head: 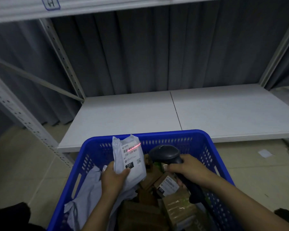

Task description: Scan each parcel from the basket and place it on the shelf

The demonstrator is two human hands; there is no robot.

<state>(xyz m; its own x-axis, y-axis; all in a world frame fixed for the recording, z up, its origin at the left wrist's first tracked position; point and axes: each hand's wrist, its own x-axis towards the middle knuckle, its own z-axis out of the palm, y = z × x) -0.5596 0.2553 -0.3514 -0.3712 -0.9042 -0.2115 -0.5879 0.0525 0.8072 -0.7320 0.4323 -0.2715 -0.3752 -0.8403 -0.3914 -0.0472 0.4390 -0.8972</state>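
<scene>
The left hand is gripping a white parcel upright above the blue basket, label facing the camera. The right hand is gripping a black scanner, whose red line is crossing the label's barcode. Boxed parcels are lying in the basket, just before the white shelf.

The left hand reaches forward, its back to the camera, pinching a parcel with the thumb on its face and the fingers behind. The right hand, near it, grips a scanner; its forefinger seems to rest on the trigger.
</scene>
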